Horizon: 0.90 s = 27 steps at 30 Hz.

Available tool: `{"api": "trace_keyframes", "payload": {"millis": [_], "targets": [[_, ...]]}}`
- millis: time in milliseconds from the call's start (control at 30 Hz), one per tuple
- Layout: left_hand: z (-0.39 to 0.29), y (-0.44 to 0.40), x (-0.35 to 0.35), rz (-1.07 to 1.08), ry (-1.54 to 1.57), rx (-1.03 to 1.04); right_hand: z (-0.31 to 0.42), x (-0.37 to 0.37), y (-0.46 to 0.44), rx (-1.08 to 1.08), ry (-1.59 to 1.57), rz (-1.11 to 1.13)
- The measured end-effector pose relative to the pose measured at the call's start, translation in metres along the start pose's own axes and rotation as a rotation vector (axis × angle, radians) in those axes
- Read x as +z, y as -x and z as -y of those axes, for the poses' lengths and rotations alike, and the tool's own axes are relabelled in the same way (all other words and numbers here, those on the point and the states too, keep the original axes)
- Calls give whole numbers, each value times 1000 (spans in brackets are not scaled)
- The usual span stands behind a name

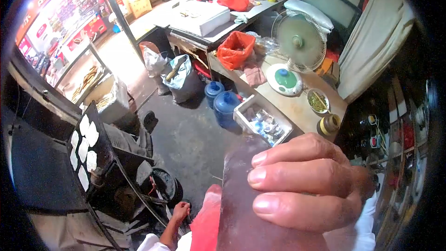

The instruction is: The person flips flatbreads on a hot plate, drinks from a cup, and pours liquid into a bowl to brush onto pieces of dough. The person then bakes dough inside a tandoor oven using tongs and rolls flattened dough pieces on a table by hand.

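Note:
Very close to the camera, my right hand [302, 181] has its fingers curled over a flat, dark brown thing [251, 195] with a dull surface; its kind cannot be made out. It covers much of the lower middle of the view. Low beside my body, my left hand [181, 211] hangs with its fingers curled in. Whether it holds anything is hidden. Red cloth [204, 221] shows at my front, between the left hand and the brown thing.
At left, several flat white pieces [83, 144] lie on a dark panel near a black bucket [165, 186]. Blue water jugs [226, 107] and a white box [248, 107] stand by a table holding a fan [297, 42], a bowl [318, 100] and a red bag [236, 49].

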State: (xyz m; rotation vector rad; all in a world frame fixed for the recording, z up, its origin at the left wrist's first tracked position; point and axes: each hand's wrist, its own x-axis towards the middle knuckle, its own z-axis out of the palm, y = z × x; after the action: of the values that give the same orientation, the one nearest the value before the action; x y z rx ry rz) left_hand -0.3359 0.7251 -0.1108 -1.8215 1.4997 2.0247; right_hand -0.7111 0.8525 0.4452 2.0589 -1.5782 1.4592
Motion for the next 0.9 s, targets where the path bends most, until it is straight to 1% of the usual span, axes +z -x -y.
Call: {"api": "trace_keyframes", "payload": {"millis": [100, 200, 300, 367, 467, 600, 633, 667, 767, 800, 833, 900], "targets": [[5, -5, -1, 26, 25, 31, 9, -2, -1, 7, 8, 0], [6, -3, 0, 5, 32, 31, 16, -1, -4, -3, 0, 4], [-10, 13, 1, -14, -35, 14, 31, 6, -8, 124, 51, -36], [-8, 12, -1, -21, -43, 18, 37, 3, -12, 160, 68, -49], [2, 10, -6, -34, -38, 25, 36, 5, -13, 142, 54, -43], [-5, 16, -7, -52, -39, 8, 35, 6, -14, 89, 39, -21], [4, 7, -10, -52, -39, 12, 36, 5, -13, 83, 39, -20], [17, -4, -13, -30, -1, 25, 35, 6, -14, 80, 35, -20], [26, -11, -17, 7, 104, 23, 36, 9, -16, 89, 33, -33], [25, -9, -17, 24, 169, 7, 34, 9, -17, 97, 35, -40], [8, 4, -14, 24, 171, 7, 32, 11, -19, 100, 31, -52], [-24, 27, -10, -33, 57, -65, 32, 11, -20, 122, 32, -80]]}}
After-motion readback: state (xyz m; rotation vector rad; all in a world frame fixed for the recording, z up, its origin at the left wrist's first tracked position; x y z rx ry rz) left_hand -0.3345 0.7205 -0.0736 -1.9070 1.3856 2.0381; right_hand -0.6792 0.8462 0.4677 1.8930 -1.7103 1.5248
